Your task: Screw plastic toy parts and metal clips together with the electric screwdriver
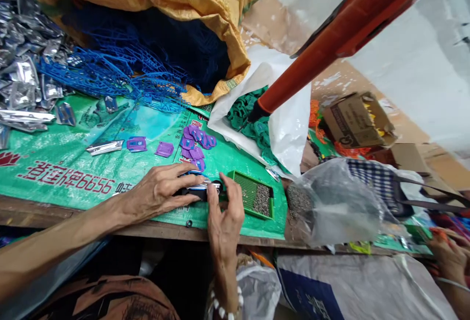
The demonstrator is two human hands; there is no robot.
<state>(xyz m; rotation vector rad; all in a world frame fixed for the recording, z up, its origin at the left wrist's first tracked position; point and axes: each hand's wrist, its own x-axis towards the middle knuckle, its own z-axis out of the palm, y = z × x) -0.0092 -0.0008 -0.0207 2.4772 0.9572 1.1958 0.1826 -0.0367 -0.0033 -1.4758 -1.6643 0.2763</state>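
Note:
My left hand point(165, 188) reaches in from the left, fingers closed on a small black assembly with a shiny silver plate point(201, 186). My right hand point(224, 207) holds its right end, with thumb and forefinger pressed to it. Fingers cover much of the piece, so its exact kind does not show. Just right of my right hand is a green tray point(273, 207) with many tiny grey metal parts point(262, 199). Purple plastic pieces point(196, 139) lie in a heap beyond my left hand. A small black ring point(189, 223) rests near the table edge.
A red-orange screwdriver-like tool point(312, 75) slants down, tip above green plastic parts point(253, 119) in a white bag point(292, 134). A yellow sack point(235, 51) spills blue plastic pieces point(128, 65). Silver parts point(25, 75) pile at left. Another person's hand point(450, 251) is at far right.

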